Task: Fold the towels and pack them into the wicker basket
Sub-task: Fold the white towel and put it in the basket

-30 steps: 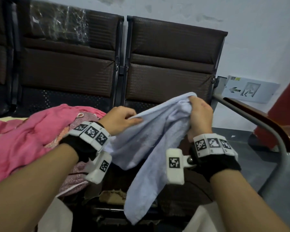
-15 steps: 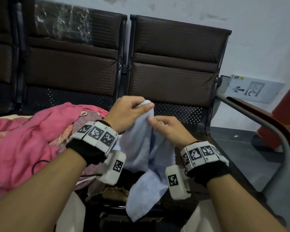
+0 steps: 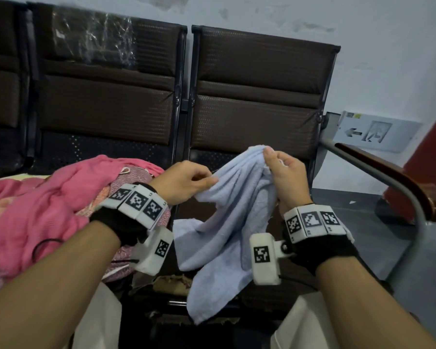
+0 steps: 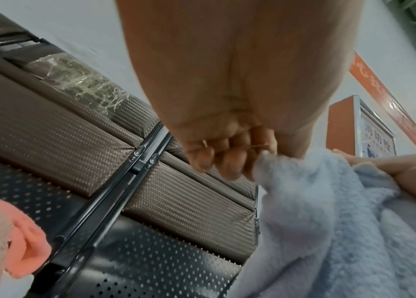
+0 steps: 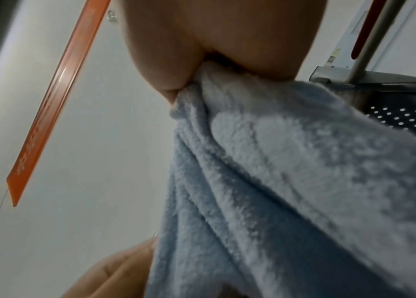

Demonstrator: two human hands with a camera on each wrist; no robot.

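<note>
Brown waiting-room seats (image 3: 257, 102), pale wall (image 3: 388, 59)

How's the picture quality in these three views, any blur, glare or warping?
Head view: dim but fairly sharp, with glare on the clear plastic wrap on the brown seat back. Left wrist view: strong wide-angle warping, left hand soft. Right wrist view: the light blue terry towel fills the frame, close and blurred.

Both forearms raised, left hand (image 3: 184, 181) pinching cloth, right hand (image 3: 286, 172) higher, fingers curled, gripping.
</note>
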